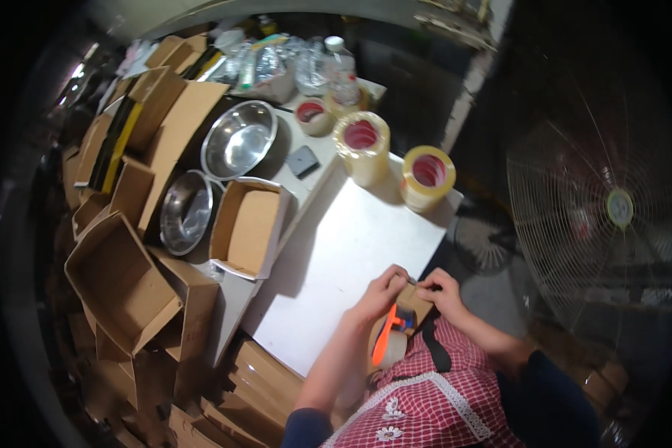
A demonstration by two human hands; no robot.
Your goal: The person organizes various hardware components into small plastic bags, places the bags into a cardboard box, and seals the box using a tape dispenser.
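Observation:
Close together at the front edge of the white board, my left hand (384, 293) and my right hand (442, 293) are both closed in a pinch. A small greyish thing shows between the fingertips, too small to name. Just under them lies a brown cardboard piece (417, 305) against my apron; whether the fingers grip its edge is hard to see. An orange tape dispenser (383, 337) with a tape roll (393, 351) rests beside my left wrist, partly over the cardboard.
Stacked tape rolls (366, 160) and another stack (425, 190) stand on the white board (336, 246). Left of it are metal bowls (239, 142), an open cardboard box (248, 231) and piled cartons (123, 284). A plastic bottle (341, 75) stands behind. A large fan (597, 201) is at right.

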